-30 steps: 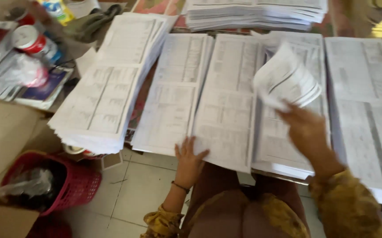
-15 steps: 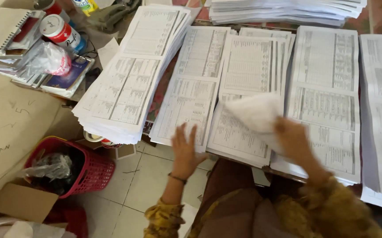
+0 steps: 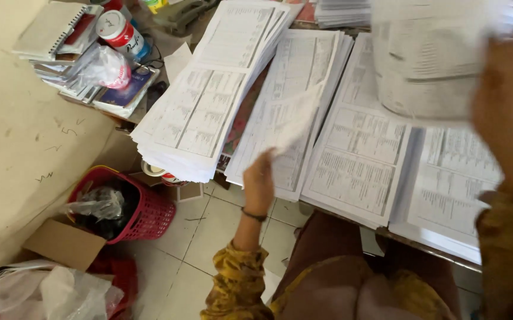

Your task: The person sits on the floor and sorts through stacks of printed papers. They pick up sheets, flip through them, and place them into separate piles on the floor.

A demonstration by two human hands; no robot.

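Note:
Several stacks of printed sheets (image 3: pixel 209 112) lie side by side on a table in the head view. My left hand (image 3: pixel 259 181) pinches the lower corner of a single sheet (image 3: pixel 286 121) and lifts it off the second stack from the left. My right hand (image 3: pixel 508 112), close to the camera and blurred, holds up a bundle of printed sheets (image 3: pixel 428 65) above the stacks at the right. A dark bracelet circles my left wrist. Both arms wear yellow patterned sleeves.
A red plastic basket (image 3: pixel 150 216) with dark rubbish stands on the tiled floor at left. A cardboard box (image 3: pixel 61 243) and plastic bags (image 3: pixel 43 293) lie beside it. Notebooks (image 3: pixel 52 26), a red-and-white can (image 3: pixel 117 29) and a plastic bag (image 3: pixel 99 65) crowd the table's far left.
My right hand has raised its sheets up toward the camera. My left hand has taken hold of a sheet on the second stack and lifted its corner. The view has swung left.

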